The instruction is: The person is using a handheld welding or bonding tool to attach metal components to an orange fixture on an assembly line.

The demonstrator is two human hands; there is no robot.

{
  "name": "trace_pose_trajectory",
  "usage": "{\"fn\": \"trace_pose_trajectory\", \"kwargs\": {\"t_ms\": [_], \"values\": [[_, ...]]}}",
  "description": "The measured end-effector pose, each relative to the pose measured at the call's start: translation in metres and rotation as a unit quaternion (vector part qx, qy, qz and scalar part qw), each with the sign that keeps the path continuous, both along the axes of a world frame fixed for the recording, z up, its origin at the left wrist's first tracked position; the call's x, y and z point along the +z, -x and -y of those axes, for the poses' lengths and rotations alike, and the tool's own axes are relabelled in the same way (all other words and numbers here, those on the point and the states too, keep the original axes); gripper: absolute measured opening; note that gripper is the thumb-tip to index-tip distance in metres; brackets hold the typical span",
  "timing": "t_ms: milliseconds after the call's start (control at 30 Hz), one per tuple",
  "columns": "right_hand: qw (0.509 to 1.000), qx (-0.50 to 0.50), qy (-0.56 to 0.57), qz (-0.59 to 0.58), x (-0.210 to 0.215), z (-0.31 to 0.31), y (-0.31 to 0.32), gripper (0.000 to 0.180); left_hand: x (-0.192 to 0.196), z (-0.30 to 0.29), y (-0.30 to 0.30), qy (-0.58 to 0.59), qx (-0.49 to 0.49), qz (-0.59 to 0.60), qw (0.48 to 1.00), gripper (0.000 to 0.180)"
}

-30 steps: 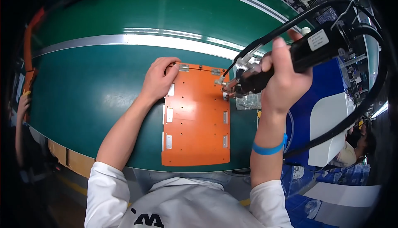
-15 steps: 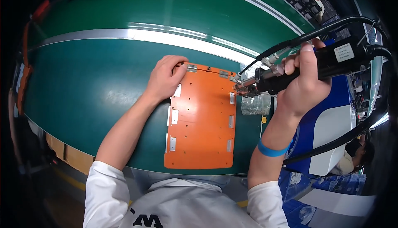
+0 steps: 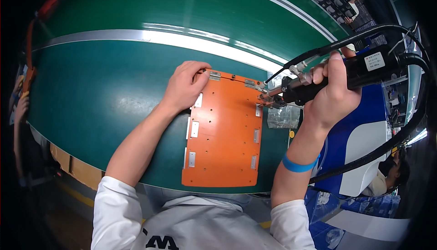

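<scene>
Orange plate lies flat on the green tabletop. Left hand presses its far-left corner; right hand grips a power screwdriver at the far-right corner. Nearer holes appear unfastened.

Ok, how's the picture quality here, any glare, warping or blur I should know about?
Head view: bright glare streaks along the metal rail of the green belt; fisheye bends the belt edges and darkens the corners; the orange plate, both hands and the black power screwdriver look sharp.
</scene>
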State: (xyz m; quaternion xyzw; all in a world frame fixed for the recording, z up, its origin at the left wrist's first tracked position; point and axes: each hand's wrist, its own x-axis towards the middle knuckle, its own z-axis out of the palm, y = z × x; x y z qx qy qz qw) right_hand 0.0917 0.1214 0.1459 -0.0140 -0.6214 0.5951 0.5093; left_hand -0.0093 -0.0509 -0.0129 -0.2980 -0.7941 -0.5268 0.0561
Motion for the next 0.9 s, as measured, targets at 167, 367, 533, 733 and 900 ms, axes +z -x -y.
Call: {"fn": "trace_pose_trajectory", "kwargs": {"t_ms": [167,367,533,733,900], "values": [[1.0,-0.005,-0.006,-0.006,-0.0029,-0.006,-0.0009,0.021,-0.0008,-0.0005,-0.0009,0.006,-0.001,0.003,1.0,0.024],[1.0,-0.008,-0.002,0.0,-0.0013,-0.0065,-0.0037,0.022,-0.0014,-0.003,-0.0026,0.002,-0.002,0.0,1.0,0.025],[1.0,-0.008,0.003,0.007,-0.0011,-0.0059,-0.0045,0.022,-0.001,-0.0043,-0.003,0.0,-0.001,-0.005,1.0,0.025],[1.0,-0.002,0.003,0.006,-0.0022,-0.0093,-0.0034,0.023,-0.0033,-0.0044,-0.0014,-0.001,-0.005,-0.007,1.0,0.024],[1.0,0.011,0.011,0.001,-0.0032,-0.0079,-0.0033,0.026,-0.0034,-0.0045,-0.0018,-0.002,-0.005,-0.006,1.0,0.024]]}}
